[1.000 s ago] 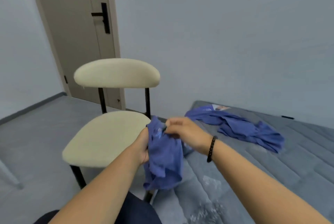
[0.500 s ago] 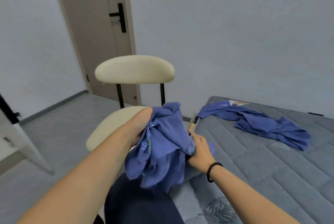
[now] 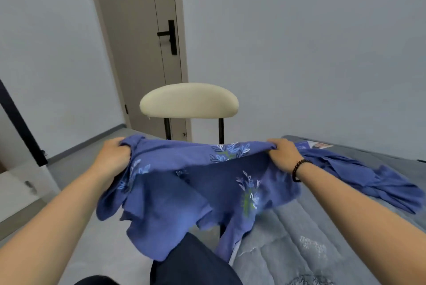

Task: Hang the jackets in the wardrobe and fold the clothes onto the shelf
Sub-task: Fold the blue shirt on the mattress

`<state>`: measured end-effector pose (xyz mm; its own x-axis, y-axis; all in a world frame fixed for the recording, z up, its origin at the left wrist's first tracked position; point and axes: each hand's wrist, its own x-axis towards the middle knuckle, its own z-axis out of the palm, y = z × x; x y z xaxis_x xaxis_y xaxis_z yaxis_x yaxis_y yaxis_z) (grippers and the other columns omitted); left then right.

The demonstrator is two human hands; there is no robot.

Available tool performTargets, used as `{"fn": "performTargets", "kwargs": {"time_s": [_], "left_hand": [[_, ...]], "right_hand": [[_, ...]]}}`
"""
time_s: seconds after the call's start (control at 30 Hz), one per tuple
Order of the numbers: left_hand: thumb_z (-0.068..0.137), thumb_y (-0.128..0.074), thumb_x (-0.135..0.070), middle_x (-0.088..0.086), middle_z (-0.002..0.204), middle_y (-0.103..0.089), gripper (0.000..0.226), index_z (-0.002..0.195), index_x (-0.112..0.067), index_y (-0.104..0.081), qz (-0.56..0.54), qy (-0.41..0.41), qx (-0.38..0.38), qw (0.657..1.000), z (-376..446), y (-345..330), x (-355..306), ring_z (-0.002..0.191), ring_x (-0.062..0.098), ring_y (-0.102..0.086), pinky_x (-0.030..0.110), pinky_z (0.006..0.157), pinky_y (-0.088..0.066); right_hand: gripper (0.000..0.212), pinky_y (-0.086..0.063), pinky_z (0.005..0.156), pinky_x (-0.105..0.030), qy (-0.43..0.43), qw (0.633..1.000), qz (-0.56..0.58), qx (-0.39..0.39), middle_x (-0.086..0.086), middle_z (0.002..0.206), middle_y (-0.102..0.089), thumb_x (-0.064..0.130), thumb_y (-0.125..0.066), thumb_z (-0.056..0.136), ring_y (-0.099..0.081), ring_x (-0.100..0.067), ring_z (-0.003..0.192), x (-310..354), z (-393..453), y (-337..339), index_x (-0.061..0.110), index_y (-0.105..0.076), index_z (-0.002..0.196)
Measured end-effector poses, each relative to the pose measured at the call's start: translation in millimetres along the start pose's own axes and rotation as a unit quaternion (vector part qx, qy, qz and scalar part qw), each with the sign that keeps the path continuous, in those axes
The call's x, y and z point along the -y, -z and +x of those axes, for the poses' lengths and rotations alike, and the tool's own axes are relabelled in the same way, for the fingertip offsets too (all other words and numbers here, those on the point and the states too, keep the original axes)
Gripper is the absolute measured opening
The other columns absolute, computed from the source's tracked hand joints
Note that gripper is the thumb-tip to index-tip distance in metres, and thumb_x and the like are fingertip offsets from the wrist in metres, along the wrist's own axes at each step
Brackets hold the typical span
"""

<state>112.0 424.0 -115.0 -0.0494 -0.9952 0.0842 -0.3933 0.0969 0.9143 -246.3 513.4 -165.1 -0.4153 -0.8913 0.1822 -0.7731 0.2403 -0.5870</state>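
A blue garment with a white and green leaf print (image 3: 184, 192) is stretched out in the air between my hands, in front of a chair. My left hand (image 3: 113, 158) grips its left end with curled fingers. My right hand (image 3: 282, 154), with a black bead bracelet on the wrist, grips its right end. The lower part of the cloth hangs loose over my dark trouser leg. A second blue garment (image 3: 359, 176) lies crumpled on the grey mattress (image 3: 322, 238) to the right.
A cream chair (image 3: 189, 100) with black legs stands straight ahead, its seat hidden behind the cloth. A beige door (image 3: 143, 43) with a black handle is behind it. A white piece of furniture (image 3: 20, 188) sits at the left edge. Grey floor lies to the left.
My hands have pulled apart and spread the bunched blue garment out wide. The view has swung so the chair now sits in the centre.
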Motion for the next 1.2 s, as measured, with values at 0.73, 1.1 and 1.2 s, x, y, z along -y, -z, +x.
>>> {"fn": "performTargets", "kwargs": {"time_s": [0.73, 1.1, 1.2], "left_hand": [[0.083, -0.060, -0.005, -0.013, 0.083, -0.061, 0.027, 0.100, -0.025, -0.053, -0.052, -0.190, 0.044, 0.979, -60.9, -108.1, -25.7, 0.079, 0.015, -0.059, 0.008, 0.055, -0.038], [0.089, -0.061, -0.015, 0.008, 0.063, -0.056, 0.027, 0.067, 0.000, -0.059, -0.106, -0.148, 0.019, 0.983, -43.1, -27.6, -36.2, 0.065, 0.022, -0.048, 0.030, 0.059, -0.035], [0.087, -0.056, -0.020, 0.007, 0.069, -0.061, 0.020, 0.075, -0.007, -0.062, -0.268, 0.010, 0.110, 0.957, -52.6, -26.3, -51.4, 0.066, 0.022, -0.053, 0.031, 0.061, -0.039]], "right_hand": [[0.010, -0.055, 0.079, -0.040, -0.063, 0.935, 0.348, 0.004, -0.012, 0.082, -0.065, 0.009, -0.060, 0.086, -0.061, -0.026, 0.076, 186.4, 28.4, 84.8, 0.005, -0.064, 0.078], [0.013, -0.050, 0.065, -0.034, -0.150, 0.977, 0.149, 0.005, -0.012, 0.078, -0.065, 0.014, -0.066, 0.080, -0.060, -0.027, 0.071, 105.3, 27.8, 106.9, 0.003, -0.063, 0.075], [0.013, -0.047, 0.065, -0.033, -0.165, 0.868, 0.453, 0.119, -0.011, 0.080, -0.055, 0.011, -0.048, 0.093, -0.054, -0.024, 0.068, 121.5, 11.1, 88.5, 0.007, -0.054, 0.082]]}}
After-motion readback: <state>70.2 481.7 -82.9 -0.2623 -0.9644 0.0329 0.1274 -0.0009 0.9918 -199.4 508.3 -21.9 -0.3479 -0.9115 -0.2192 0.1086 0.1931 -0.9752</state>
